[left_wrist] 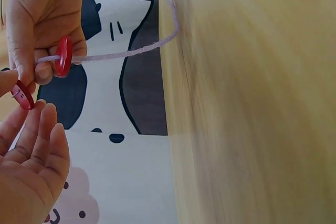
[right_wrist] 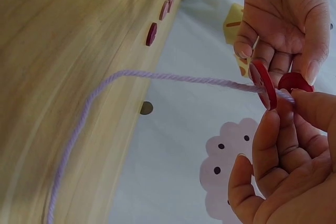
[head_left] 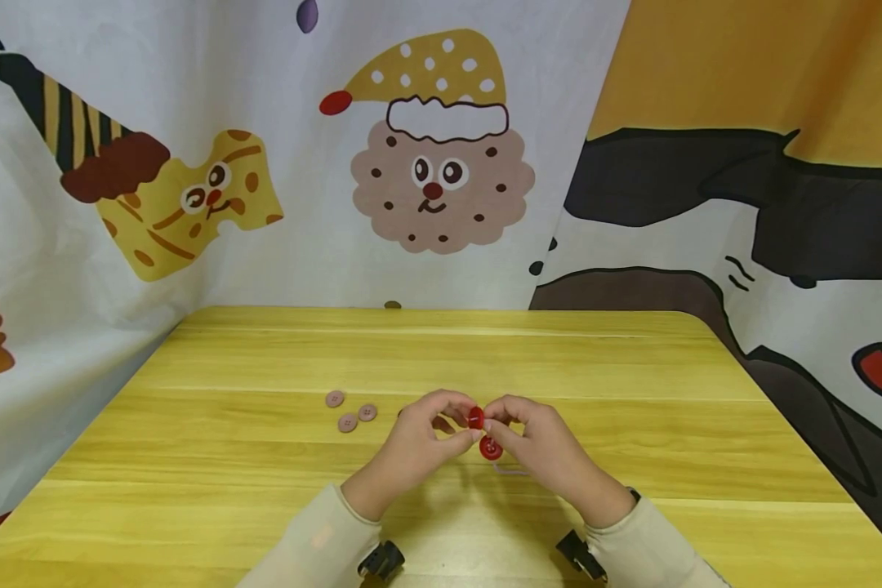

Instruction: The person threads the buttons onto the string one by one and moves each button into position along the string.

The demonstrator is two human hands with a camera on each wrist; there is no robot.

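Left hand [head_left: 425,435] — red button [head_left: 475,418] in grip

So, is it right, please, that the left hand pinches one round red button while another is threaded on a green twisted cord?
Not quite: the right wrist view shows the twisted cord is pale purple, not green; the left hand pinches one round red button, with another button threaded on the cord.
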